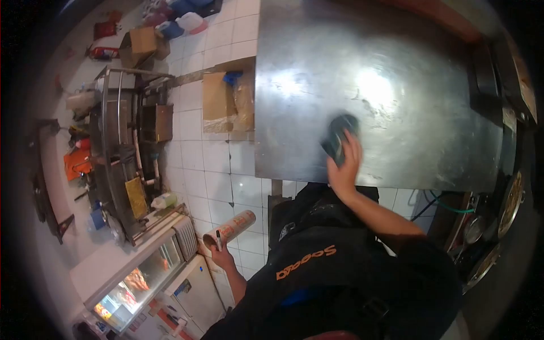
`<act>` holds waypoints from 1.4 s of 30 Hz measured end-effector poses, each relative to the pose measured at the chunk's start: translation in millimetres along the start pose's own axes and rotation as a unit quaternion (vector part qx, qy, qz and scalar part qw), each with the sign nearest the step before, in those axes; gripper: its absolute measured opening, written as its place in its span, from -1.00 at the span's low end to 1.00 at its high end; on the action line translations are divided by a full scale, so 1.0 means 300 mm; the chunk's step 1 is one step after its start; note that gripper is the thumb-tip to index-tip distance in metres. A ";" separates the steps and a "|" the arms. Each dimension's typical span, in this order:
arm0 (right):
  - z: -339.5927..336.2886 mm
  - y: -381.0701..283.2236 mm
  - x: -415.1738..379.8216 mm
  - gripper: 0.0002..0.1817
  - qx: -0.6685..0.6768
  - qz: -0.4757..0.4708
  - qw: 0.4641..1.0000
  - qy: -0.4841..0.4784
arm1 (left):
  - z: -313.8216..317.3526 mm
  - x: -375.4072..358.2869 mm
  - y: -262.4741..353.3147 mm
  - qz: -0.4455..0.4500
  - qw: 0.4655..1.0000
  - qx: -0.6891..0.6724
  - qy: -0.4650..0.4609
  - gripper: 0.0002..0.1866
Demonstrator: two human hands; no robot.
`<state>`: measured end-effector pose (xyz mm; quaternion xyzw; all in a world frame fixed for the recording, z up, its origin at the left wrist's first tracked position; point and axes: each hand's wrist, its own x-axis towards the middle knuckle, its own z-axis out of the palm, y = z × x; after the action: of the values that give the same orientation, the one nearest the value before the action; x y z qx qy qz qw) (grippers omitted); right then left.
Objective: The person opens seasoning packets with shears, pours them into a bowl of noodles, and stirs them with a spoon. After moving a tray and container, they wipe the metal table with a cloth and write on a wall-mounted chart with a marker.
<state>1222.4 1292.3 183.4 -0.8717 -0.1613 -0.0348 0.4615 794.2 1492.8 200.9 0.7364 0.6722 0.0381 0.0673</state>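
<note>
My right hand (344,165) presses a dark, damp-looking cloth (341,135) onto the steel tabletop (300,144), near its front edge. The fingers lie over the cloth, which is bunched under and ahead of them. Off to the left, below table height, my left hand (222,256) grips the end of a pale roll with orange print (237,224). A black marker (219,239) with a light part sticks up from the same hand. The roll is tilted, its hollow end toward the hand.
A cardboard box (218,102) stands left of the table. Farther left are a metal rack (116,141), a lit display case (139,280) and a white fridge (195,294). Jugs (191,22) sit on the floor at the back. Pans (511,204) line the right side.
</note>
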 end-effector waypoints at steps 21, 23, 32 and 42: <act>-0.455 0.436 -0.040 -0.62 -0.158 -0.052 0.983 -0.080 | 0.074 0.233 -0.003 0.110 0.991 0.021 -0.073 -0.52; -0.726 0.547 0.052 -0.49 -0.133 0.110 0.978 0.115 | 0.071 0.237 0.086 0.121 0.989 -0.042 -0.072 -0.53; -0.179 0.542 0.228 -0.72 -0.017 0.193 0.939 0.285 | -0.094 0.302 0.194 0.109 0.992 -0.059 0.007 -0.48; -0.237 0.398 0.332 -0.84 0.039 -0.025 0.997 -0.066 | -0.320 0.285 0.335 0.226 0.961 0.067 0.145 -0.59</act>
<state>1360.2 1196.8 150.1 -0.8490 -0.2142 0.0172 0.4827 887.0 1573.7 307.9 0.8587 0.4915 0.1136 -0.0906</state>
